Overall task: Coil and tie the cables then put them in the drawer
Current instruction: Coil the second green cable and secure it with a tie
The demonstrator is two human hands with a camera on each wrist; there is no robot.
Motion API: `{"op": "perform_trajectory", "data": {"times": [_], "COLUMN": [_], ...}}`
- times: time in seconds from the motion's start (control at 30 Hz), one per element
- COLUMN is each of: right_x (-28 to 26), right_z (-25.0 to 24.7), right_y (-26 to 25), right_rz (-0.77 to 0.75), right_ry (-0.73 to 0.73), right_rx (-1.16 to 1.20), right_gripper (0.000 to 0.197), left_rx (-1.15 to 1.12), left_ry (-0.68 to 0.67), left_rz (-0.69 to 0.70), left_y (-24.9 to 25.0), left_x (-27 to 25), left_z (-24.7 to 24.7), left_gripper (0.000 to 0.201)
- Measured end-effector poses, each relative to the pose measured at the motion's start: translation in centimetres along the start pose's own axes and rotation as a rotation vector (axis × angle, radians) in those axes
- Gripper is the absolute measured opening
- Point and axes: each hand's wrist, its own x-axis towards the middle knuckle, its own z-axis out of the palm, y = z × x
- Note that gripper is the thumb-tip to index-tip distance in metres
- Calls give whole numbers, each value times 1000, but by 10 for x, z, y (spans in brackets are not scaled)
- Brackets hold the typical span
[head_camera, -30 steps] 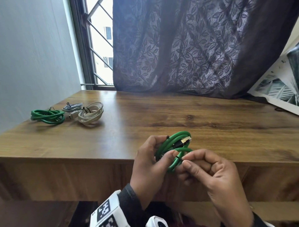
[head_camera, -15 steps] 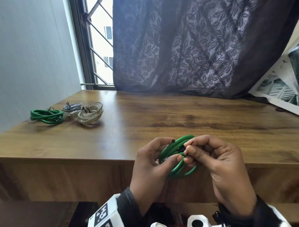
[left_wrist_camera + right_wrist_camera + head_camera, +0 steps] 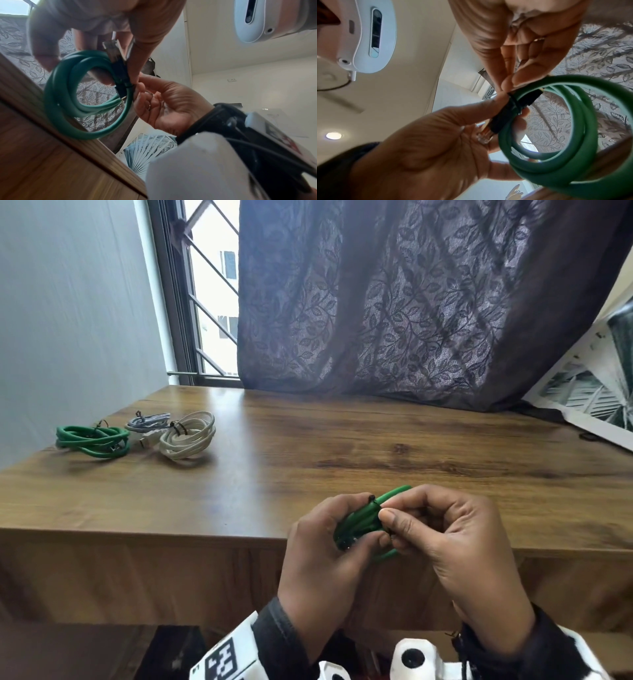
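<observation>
I hold a coiled green cable (image 3: 359,520) in the air at the table's near edge. My left hand (image 3: 356,530) grips the coil from the left, thumb across the bundled strands. A thin black tie (image 3: 372,500) wraps the strands. My right hand (image 3: 388,525) pinches that tie between thumb and forefinger on the coil's right side. In the right wrist view the black tie (image 3: 513,102) circles the green cable (image 3: 573,155) beside a black plug boot with a clear connector (image 3: 485,136). From the left wrist, the green cable (image 3: 56,97) hangs as a loop below both hands.
Three tied coils lie at the table's far left: a green one (image 3: 92,440), a grey one (image 3: 147,421) and a white one (image 3: 188,436). The wooden table (image 3: 376,446) runs back to a dark curtain (image 3: 411,302). A printed poster (image 3: 589,398) leans at the right.
My right hand has risen from the coil's lower right to its upper right and now covers the connector. The left hand keeps its grip; the coil has tilted slightly.
</observation>
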Motion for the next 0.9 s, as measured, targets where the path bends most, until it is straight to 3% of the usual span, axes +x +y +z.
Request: {"op": "perform_trajectory", "data": {"times": [0.37, 0.63, 0.9], "right_x": [-6, -7, -5], "right_z": [4, 3, 2], "right_y": [-3, -4, 0], "right_rz": [-61, -89, -69], "right_ry": [58, 61, 70], "right_rx": [-148, -180, -154], "right_gripper": [18, 22, 24], "left_rx": [15, 86, 208], "left_ry": [55, 54, 21], "left_rz": [37, 98, 190], "left_y": [-3, -3, -1], "left_x": [-4, -4, -5], "left_z": [4, 6, 3], "left_gripper": [30, 47, 40]}}
